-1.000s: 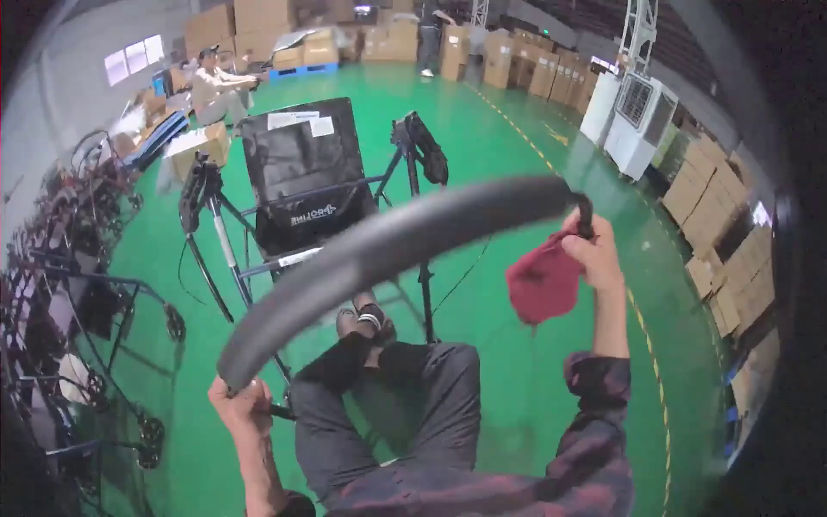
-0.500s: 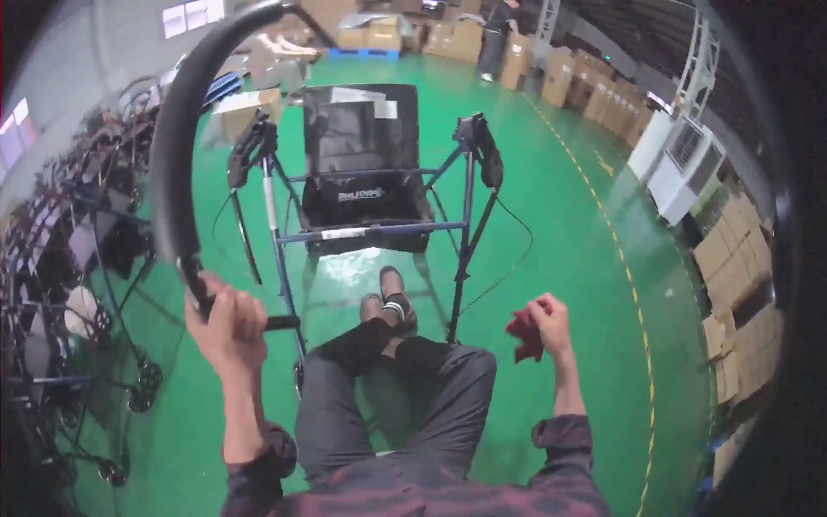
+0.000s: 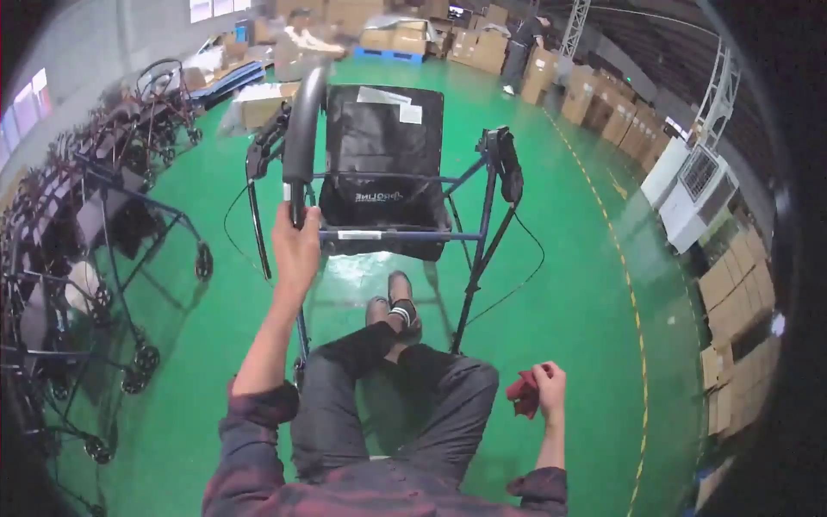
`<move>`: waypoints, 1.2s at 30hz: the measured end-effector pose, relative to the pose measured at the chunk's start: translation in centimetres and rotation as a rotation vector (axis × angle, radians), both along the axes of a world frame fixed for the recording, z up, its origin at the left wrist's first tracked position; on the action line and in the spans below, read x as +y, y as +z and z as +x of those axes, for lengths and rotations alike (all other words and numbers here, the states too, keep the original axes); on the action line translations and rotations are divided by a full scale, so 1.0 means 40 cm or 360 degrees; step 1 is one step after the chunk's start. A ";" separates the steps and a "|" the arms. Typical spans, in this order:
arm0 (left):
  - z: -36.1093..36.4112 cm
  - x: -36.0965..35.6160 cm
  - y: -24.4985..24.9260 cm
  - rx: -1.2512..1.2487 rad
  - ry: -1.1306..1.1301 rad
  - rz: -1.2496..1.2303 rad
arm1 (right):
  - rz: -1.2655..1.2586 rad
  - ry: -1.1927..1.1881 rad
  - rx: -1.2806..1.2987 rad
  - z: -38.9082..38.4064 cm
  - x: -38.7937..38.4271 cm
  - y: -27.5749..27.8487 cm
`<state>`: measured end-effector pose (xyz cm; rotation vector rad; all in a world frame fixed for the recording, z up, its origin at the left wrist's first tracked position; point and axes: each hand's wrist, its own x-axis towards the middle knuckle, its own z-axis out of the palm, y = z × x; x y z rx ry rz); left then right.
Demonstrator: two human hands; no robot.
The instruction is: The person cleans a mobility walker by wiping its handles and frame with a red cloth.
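Observation:
My left hand (image 3: 295,254) is closed round the lower end of a black padded curved bar (image 3: 303,138), which stands upright beside the left side of a rollator. My right hand (image 3: 550,388) pinches a crumpled red cloth (image 3: 523,395) off to the right of my knee. The blue-framed rollator (image 3: 422,234) stands before my legs, its black fabric seat panel (image 3: 385,133) raised, with white papers lying on it. A black brake handle (image 3: 512,168) tops its right side, and a thin cable loops down from there.
Several more rollators (image 3: 121,202) crowd the left side. Cardboard boxes (image 3: 736,271) are stacked along the right, near a white air cooler (image 3: 696,198). A co-worker (image 3: 524,52) stands at the back; another person (image 3: 306,43) is at the far left. A yellow line (image 3: 616,250) crosses the green floor.
My left hand has moved up and right with the padded bar, which now appears edge-on near the rollator's left handle. My right hand has dropped lower, still with the red cloth.

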<state>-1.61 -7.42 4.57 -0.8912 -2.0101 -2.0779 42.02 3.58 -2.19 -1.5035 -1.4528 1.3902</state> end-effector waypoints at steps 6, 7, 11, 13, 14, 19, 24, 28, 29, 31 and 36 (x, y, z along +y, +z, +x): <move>-0.046 0.035 -0.120 0.0024 0.0095 -0.0188 | -0.0023 0.0045 -0.0029 -0.024 0.002 -0.007; -0.055 0.039 -0.139 0.0014 0.0087 -0.0214 | -0.0029 0.0069 -0.0038 -0.034 0.008 -0.010; -0.086 0.057 -0.226 0.0065 0.0069 -0.0185 | -0.0015 0.0169 -0.0060 -0.080 0.066 -0.041; -0.105 0.072 -0.287 0.0076 0.0048 -0.0165 | -0.0276 0.0374 0.0013 -0.133 0.108 -0.011; -0.113 0.075 -0.319 0.0035 0.0038 -0.0233 | -0.0253 0.0397 0.0039 -0.156 0.137 -0.029; -0.149 0.045 -0.472 -0.0275 0.0011 -0.0485 | 0.0078 0.0528 0.0124 -0.303 0.349 -0.215; -0.190 -0.041 -0.593 -0.0425 -0.0002 0.0007 | -0.0411 0.0437 -0.0146 -0.458 0.412 -0.106; -0.187 -0.116 -0.658 -0.0329 0.0211 -0.0438 | -0.0402 0.0428 -0.0073 -0.476 0.448 -0.187; -0.192 -0.126 -0.709 -0.0271 0.0232 -0.0499 | -0.0405 0.0428 -0.0071 -0.471 0.452 -0.204; -0.213 -0.130 -0.774 -0.0068 0.0242 -0.0677 | -0.0388 0.0387 -0.0060 -0.471 0.461 -0.236; -0.186 -0.134 -0.733 -0.0483 -0.0204 -0.0796 | -0.0263 0.0198 -0.0021 -0.478 0.461 -0.330</move>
